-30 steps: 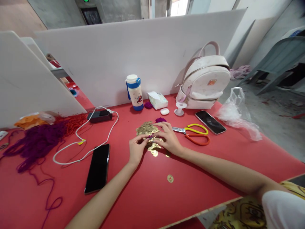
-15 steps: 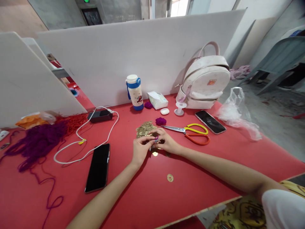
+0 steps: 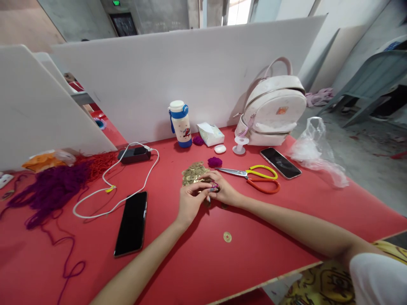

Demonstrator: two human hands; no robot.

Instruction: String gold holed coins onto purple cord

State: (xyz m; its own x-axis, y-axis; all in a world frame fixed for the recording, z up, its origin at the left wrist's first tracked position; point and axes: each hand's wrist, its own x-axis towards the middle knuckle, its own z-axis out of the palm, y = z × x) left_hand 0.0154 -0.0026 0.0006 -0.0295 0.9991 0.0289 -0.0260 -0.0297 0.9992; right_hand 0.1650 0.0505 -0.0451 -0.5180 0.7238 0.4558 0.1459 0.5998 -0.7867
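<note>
My left hand and my right hand meet over the middle of the red table, both closed with fingertips together. A short loop of purple yarn shows between the fingers. Beside it is a small dark edge that could be a coin, mostly hidden by the fingers. Just beyond the hands lies a pile of brass-coloured coins, partly covered by them. A single coin with a square hole lies nearer the front edge. Behind the right hand rest a small purple yarn ball and scissors with yellow and orange handles.
Left of the hands lie a black phone, a white cable on a power bank, and tangled purple yarn. Behind stand a bottle, a spool and a white backpack. Another phone lies right.
The fingers of both hands have shifted slightly to the right, and the purple loop now shows more openly between them. The coins and other things on the table have stayed put.
</note>
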